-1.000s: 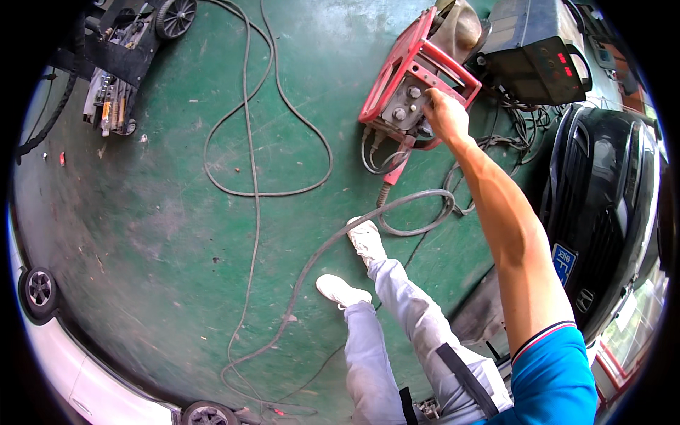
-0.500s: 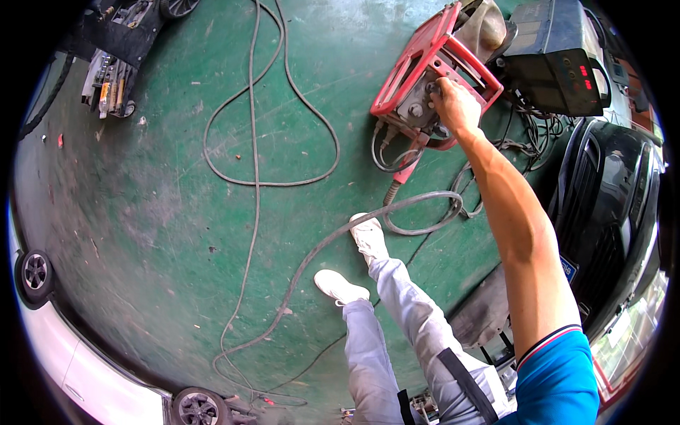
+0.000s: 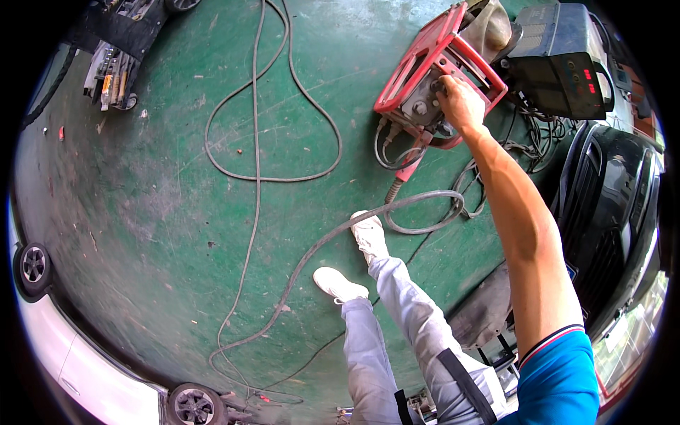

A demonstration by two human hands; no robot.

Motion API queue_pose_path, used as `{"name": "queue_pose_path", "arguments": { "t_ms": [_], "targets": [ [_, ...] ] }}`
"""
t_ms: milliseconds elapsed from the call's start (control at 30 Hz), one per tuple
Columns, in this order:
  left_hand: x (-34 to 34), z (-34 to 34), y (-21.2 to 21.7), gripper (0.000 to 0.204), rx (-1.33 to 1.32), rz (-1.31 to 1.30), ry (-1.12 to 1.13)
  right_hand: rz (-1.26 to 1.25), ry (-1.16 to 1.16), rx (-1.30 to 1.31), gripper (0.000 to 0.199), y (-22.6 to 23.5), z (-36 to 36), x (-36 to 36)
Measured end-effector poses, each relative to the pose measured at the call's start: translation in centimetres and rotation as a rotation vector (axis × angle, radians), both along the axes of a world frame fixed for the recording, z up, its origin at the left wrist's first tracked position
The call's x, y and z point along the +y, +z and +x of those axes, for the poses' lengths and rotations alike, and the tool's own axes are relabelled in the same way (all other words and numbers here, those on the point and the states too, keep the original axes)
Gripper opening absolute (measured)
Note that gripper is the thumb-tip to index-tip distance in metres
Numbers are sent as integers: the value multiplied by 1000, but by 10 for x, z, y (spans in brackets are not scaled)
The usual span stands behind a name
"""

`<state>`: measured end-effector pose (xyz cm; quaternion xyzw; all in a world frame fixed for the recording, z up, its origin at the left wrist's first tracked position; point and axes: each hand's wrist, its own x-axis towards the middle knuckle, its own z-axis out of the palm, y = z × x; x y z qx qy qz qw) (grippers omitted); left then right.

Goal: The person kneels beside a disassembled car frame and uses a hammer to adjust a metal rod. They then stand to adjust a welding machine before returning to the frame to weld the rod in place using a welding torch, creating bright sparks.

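My right arm reaches out to a red-framed welding wire feeder [image 3: 469, 51] standing on the floor. On its grey front panel [image 3: 411, 108], the fingers of my right hand [image 3: 463, 106] close around a control knob, which they mostly cover. A second round knob [image 3: 419, 108] shows just left of my fingertips. Below the panel, a pink-red cable end [image 3: 406, 170] with a spring sleeve leads into a thick grey cable [image 3: 312, 253]. My left hand is out of view.
A grey welding power source [image 3: 567, 67] with a red lit display stands right of the feeder. Coiled cables [image 3: 542, 138] lie beneath it. A black car front [image 3: 602, 191] is at right, a white car [image 3: 92, 361] lower left, and a tool cart [image 3: 113, 74] upper left. Thin cable [image 3: 256, 142] loops across the green floor.
The view has shifted slightly. My right hand stays at the same knob, with its fingers a little differently placed; the feeder and cables have not visibly moved.
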<state>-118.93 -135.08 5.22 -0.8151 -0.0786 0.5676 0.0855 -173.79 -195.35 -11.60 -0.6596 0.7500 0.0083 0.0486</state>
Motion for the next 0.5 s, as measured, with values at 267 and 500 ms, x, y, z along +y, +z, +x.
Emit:
{"name": "queue_pose_path", "arguments": {
  "t_ms": [267, 500],
  "targets": [
    [0, 1, -1, 31, 1, 4, 12, 25, 1, -28, 30, 0, -2, 1],
    [1, 0, -1, 30, -1, 6, 24, -43, -87, -168, 33, 7, 15, 12]
  ]
}}
